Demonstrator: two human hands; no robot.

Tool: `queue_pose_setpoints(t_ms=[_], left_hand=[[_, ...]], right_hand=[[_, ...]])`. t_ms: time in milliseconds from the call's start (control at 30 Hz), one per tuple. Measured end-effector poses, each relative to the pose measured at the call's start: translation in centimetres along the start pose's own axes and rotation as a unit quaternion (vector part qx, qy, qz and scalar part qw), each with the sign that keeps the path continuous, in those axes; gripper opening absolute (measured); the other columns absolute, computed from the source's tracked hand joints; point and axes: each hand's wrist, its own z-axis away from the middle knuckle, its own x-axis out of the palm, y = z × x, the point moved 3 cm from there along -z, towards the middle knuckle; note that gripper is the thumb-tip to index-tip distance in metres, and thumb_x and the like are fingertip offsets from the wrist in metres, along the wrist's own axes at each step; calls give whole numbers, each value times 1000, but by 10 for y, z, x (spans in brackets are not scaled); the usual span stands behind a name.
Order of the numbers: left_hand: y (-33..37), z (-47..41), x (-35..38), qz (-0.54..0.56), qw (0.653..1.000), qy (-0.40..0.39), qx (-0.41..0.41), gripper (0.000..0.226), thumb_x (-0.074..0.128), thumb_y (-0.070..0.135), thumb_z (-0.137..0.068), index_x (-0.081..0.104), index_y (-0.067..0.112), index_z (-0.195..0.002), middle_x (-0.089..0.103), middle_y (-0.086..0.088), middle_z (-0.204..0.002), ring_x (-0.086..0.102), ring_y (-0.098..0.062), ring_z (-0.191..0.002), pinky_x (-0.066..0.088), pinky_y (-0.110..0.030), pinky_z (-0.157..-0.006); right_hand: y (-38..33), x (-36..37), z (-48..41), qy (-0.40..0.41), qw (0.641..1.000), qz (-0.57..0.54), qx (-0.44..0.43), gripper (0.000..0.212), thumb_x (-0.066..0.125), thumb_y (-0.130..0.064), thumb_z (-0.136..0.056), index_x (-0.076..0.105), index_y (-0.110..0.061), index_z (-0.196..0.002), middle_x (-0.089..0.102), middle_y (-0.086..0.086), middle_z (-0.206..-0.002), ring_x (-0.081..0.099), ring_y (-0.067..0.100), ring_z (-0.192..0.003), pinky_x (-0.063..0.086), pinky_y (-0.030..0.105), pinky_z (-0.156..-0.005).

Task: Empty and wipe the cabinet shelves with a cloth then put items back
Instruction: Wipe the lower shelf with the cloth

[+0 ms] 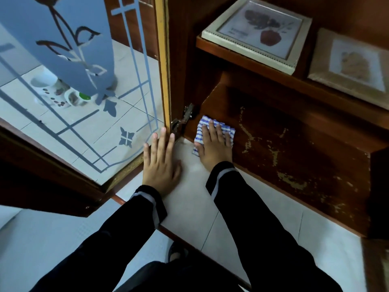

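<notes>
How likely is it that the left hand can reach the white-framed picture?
Probably yes: the left hand lies flat on the floor holding nothing, the door stands open, and nothing blocks the white-framed picture on the upper shelf.

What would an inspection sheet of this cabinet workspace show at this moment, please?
Surface: bottom shelf, dark wood, finish worn off in pale patches.
Job's things: checked cloth spread at the shelf's front left corner, by the hinge; white-framed picture and tan-framed picture lie flat on the upper shelf.
Clutter: cups on the floor, seen through the glass door.
Grippers: right hand presses flat on the cloth; left hand rests flat on the tiled floor beside the open door.
Cables: nothing seen.
Surroundings: door stands open, its glass patterned; pale floor tiles.
</notes>
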Motion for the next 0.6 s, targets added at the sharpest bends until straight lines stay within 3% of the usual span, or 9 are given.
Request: queue_pose_setpoints(t_ms=[100,167,367,500,600], left_hand=[[7,2,-3,5,997,17,75,62,50,28,-92,38,8,-149,25,-18,-159,10,-35,-151,1,-53,-121],[13,0,-3,14,992,5,126,58,48,26,-94,39,7,-147,29,-18,-158,22,-37,-148,9,-51,-121],[34,-20,6,65,982,-134,119,60,33,32,-95,42,3,-146,38,-17,-155,33,-34,-144,12,-41,-120],[46,-31,21,69,970,-206,112,66,18,41,-97,37,8,-151,31,-13,-159,25,-32,-148,0,-36,-120],[55,-40,30,73,961,-244,107,77,-2,50,-91,22,16,-157,16,-7,-164,8,-27,-153,-9,-38,-120]], right_hand=[[12,2,10,-5,1000,-2,20,63,18,-49,-103,6,-19,-157,-4,4,-164,-6,23,-150,-3,45,-119],[11,2,7,-9,1000,-16,24,61,17,-48,-103,7,-20,-157,-5,4,-164,-7,22,-150,-3,45,-119],[29,-2,13,3,999,-28,17,58,17,-45,-104,9,-23,-156,-3,-1,-164,-6,17,-150,-5,41,-119],[61,-2,41,23,997,-32,69,64,2,-47,-97,10,-25,-156,-1,-4,-164,-3,15,-150,-5,39,-119],[83,-4,41,0,994,-38,104,56,14,-42,-103,6,-25,-156,-5,-4,-164,-5,15,-150,-6,39,-119]])
